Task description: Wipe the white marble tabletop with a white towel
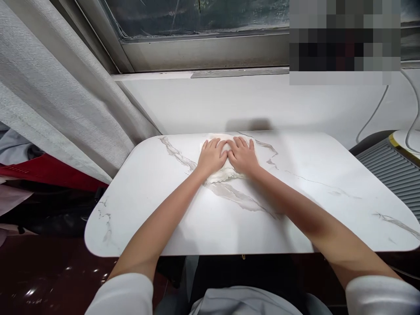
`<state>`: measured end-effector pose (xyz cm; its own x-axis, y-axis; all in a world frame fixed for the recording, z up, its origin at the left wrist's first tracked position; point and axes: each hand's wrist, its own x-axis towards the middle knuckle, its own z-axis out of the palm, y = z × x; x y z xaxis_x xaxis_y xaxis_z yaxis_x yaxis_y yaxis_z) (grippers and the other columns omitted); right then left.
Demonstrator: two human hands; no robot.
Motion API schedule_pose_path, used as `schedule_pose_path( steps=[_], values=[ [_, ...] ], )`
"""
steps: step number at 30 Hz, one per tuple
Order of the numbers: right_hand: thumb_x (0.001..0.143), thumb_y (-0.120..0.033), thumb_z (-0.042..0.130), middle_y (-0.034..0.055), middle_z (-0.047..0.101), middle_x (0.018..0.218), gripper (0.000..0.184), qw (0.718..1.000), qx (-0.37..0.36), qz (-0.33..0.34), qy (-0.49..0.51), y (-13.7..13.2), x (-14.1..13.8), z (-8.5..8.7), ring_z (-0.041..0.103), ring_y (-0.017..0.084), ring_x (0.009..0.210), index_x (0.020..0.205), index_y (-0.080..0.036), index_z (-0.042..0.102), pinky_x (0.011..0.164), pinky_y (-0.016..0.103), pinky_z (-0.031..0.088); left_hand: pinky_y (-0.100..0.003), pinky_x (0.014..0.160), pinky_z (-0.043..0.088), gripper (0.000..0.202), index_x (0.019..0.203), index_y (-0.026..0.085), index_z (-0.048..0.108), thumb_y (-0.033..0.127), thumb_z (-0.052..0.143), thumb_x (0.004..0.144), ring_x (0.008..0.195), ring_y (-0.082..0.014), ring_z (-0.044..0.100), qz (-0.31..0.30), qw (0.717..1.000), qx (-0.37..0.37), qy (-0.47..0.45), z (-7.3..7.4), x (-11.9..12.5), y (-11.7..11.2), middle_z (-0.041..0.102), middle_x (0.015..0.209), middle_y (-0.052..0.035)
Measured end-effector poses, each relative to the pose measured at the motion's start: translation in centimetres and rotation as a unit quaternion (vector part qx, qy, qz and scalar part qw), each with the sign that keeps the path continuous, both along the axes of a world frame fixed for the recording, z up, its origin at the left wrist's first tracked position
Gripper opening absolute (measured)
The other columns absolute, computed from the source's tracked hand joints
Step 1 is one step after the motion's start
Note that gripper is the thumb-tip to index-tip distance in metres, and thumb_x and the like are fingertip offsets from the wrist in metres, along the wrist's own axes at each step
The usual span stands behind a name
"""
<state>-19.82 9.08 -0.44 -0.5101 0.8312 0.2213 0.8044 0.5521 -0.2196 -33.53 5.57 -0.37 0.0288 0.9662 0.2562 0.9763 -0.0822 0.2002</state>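
Observation:
Both of my hands lie flat, side by side, on a crumpled white cloth (226, 174) near the back of the white marble-patterned table (138, 201). My left hand (212, 156) presses on the cloth's left part, fingers spread and pointing away from me. My right hand (243, 154) rests on its right part in the same way, the thumbs almost meeting in the middle. Much of the cloth is hidden under my palms, and its ruffled near edge shows between my wrists.
A white wall (197, 100) and a window frame (203, 54) rise behind the table. A grey curtain (78, 87) hangs at the left, close to the table's edge. At the right stand a grey ribbed object (390, 166) and a white cable (370, 116).

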Motion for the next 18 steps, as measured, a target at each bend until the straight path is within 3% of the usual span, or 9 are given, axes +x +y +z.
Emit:
schedule_pose_path(
  steps=[9,18],
  values=[
    [0.098,-0.021,0.028,0.0157,0.045,0.153,0.049,1.0,0.023,-0.009,0.016,4.7,-4.1,-0.5,0.034,0.029,0.144,0.143,-0.015,0.049,0.119,0.059,0.016,-0.043,0.123,0.023,0.043,0.139,0.019,0.054,0.029,0.039,0.099,0.142,-0.0219,0.043,0.006,1.0,0.012,-0.024,-0.4,-3.9,4.7,0.052,0.149,-0.0104],
    [0.099,-0.021,0.031,0.0159,0.048,0.149,0.046,0.999,0.041,0.001,0.014,4.8,-8.1,-0.6,0.036,0.029,0.142,0.14,-0.015,0.052,0.119,0.059,0.016,-0.046,0.123,0.023,0.046,0.141,0.019,0.052,0.032,0.039,0.098,0.144,-0.0231,0.041,0.006,1.0,0.014,-0.022,-0.9,-8.4,4.8,0.049,0.153,-0.0109]
  ],
)
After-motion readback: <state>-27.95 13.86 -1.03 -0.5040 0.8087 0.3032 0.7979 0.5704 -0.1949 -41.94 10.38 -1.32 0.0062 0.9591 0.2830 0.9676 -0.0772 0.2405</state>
